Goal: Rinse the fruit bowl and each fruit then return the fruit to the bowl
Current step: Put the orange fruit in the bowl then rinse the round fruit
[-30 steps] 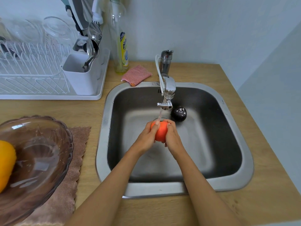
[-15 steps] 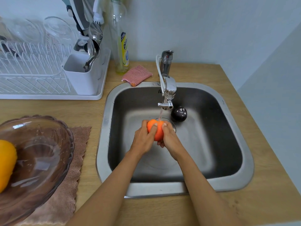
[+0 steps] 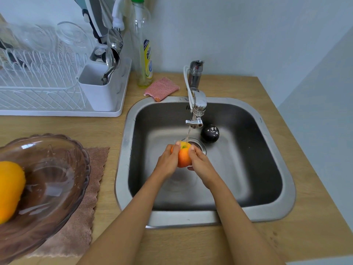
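Note:
An orange fruit [image 3: 183, 156] with a yellow-green stem end sits under a thin stream from the tap [image 3: 196, 111], over the sink [image 3: 271, 213]. My left hand [image 3: 168, 161] and my right hand [image 3: 200, 163] clasp it from both sides. A dark round fruit [image 3: 209, 133] lies on the sink floor, right of the drain. The tinted glass fruit bowl [image 3: 57, 169] stands on a brown cloth [image 3: 95, 178] at the left, with a yellow-orange fruit [image 3: 9, 188] inside at the frame edge.
A white dish rack [image 3: 57, 92] with glasses and a cutlery holder fills the back left of the wooden counter. A dish soap bottle [image 3: 144, 54] and a pink scrubbing pad [image 3: 162, 88] sit behind the sink. Walls close in behind and at the right.
The fruit has been turned in my hands, so its yellow-green stem end now faces up under the water. The hands stay in the same spot over the drain.

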Tool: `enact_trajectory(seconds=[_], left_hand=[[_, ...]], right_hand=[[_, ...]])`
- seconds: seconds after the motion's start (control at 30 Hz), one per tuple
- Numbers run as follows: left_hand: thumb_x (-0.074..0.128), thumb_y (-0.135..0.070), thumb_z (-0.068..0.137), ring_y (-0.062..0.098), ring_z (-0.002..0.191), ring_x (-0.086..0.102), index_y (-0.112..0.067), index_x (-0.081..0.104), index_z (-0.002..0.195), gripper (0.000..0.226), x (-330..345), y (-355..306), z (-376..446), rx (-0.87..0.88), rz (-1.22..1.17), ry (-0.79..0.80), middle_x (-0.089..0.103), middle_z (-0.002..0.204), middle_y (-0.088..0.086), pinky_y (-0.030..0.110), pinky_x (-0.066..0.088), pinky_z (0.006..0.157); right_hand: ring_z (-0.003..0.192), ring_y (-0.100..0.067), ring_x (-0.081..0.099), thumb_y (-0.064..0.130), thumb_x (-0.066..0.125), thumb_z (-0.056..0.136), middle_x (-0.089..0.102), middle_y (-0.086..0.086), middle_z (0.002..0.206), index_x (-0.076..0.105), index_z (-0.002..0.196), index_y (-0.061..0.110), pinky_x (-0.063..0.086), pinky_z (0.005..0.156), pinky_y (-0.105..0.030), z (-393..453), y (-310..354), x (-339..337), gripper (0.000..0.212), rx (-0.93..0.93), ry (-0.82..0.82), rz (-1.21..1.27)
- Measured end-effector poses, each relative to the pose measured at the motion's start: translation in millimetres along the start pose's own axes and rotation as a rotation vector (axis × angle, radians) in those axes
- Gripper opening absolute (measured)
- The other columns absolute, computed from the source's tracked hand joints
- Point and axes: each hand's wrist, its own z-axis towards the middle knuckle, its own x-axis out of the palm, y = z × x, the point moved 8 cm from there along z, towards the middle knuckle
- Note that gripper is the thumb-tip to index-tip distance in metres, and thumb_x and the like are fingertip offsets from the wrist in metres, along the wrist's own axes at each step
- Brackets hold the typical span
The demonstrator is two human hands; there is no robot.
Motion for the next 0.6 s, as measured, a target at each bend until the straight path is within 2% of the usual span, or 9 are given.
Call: enact_trajectory(seconds=[0.1, 0.17, 0.27, 0.33, 0.4, 0.47, 0.53, 0.6], left_hand=[[0.025, -0.051, 0.098, 0.025, 0.099, 0.056, -0.033, 0.041, 0.118, 0.031, -0.7, -1.5, -5.6, 0.046, 0.024, 0.003, 0.053, 0.115, 0.006, 0.043, 0.049, 0.089], [0.025, -0.046, 0.099, 0.026, 0.102, 0.055, -0.034, 0.039, 0.118, 0.026, -2.0, -0.6, -8.5, 0.052, 0.025, 0.02, 0.051, 0.116, 0.006, 0.045, 0.05, 0.092], [0.022, -0.045, 0.099, 0.028, 0.106, 0.055, -0.032, 0.038, 0.125, 0.034, 0.8, 4.7, -14.0, 0.042, 0.08, 0.068, 0.05, 0.12, 0.007, 0.047, 0.049, 0.096], [0.019, -0.046, 0.099, 0.028, 0.105, 0.056, -0.029, 0.039, 0.126, 0.038, -0.1, 8.1, -18.4, 0.014, 0.11, 0.075, 0.05, 0.121, 0.009, 0.044, 0.05, 0.094], [0.019, -0.044, 0.101, 0.027, 0.097, 0.058, -0.023, 0.042, 0.128, 0.042, -4.9, 12.3, -20.9, -0.034, 0.115, 0.063, 0.052, 0.121, 0.012, 0.036, 0.054, 0.081], [0.019, -0.042, 0.102, 0.023, 0.082, 0.061, -0.018, 0.043, 0.131, 0.045, -6.9, 15.6, -27.7, -0.072, 0.119, 0.075, 0.054, 0.116, 0.013, 0.03, 0.052, 0.068], [0.017, -0.04, 0.103, 0.02, 0.077, 0.061, -0.017, 0.042, 0.134, 0.047, -5.5, 19.8, -36.2, -0.071, 0.15, 0.098, 0.055, 0.11, 0.012, 0.03, 0.052, 0.069], [0.016, -0.041, 0.103, 0.022, 0.082, 0.062, -0.015, 0.042, 0.136, 0.049, -6.0, 25.3, -43.0, -0.074, 0.182, 0.099, 0.058, 0.106, 0.013, 0.032, 0.053, 0.075]], right_hand=[[0.107, -0.023, 0.061, 0.04, 0.041, 0.101, 0.054, -0.006, 0.133, 0.043, 0.142, 0.026, 0.052, 0.092, -0.038, -2.3, -4.5, -1.7, 0.043, 0.052, 0.0, 0.036], [0.106, -0.025, 0.063, 0.033, 0.044, 0.101, 0.053, -0.007, 0.133, 0.04, 0.143, 0.027, 0.052, 0.09, -0.037, -6.2, -8.4, -0.7, 0.043, 0.076, 0.03, 0.036], [0.111, -0.027, 0.059, 0.024, 0.047, 0.1, 0.05, -0.007, 0.134, 0.04, 0.142, 0.028, 0.052, 0.089, -0.035, -16.6, -11.7, -3.1, 0.043, 0.074, 0.03, 0.014], [0.113, -0.027, 0.057, 0.018, 0.047, 0.099, 0.05, -0.008, 0.134, 0.041, 0.142, 0.027, 0.052, 0.089, -0.034, -25.9, -13.4, -3.7, 0.044, 0.066, 0.036, -0.005], [0.114, -0.026, 0.055, 0.013, 0.047, 0.098, 0.05, -0.008, 0.132, 0.042, 0.141, 0.026, 0.052, 0.088, -0.033, -34.8, -15.0, -1.4, 0.045, 0.064, 0.057, -0.021], [0.114, -0.025, 0.054, 0.012, 0.047, 0.098, 0.049, -0.008, 0.131, 0.042, 0.14, 0.025, 0.052, 0.087, -0.033, -40.9, -17.2, -0.1, 0.044, 0.075, 0.063, -0.04], [0.113, -0.026, 0.053, 0.011, 0.046, 0.098, 0.049, -0.009, 0.132, 0.044, 0.138, 0.025, 0.051, 0.09, -0.034, -43.1, -18.2, -0.4, 0.043, 0.08, 0.054, -0.064], [0.114, -0.027, 0.053, 0.01, 0.046, 0.098, 0.05, -0.01, 0.134, 0.045, 0.138, 0.025, 0.05, 0.09, -0.033, -43.9, -18.2, 0.8, 0.043, 0.082, 0.066, -0.087]])
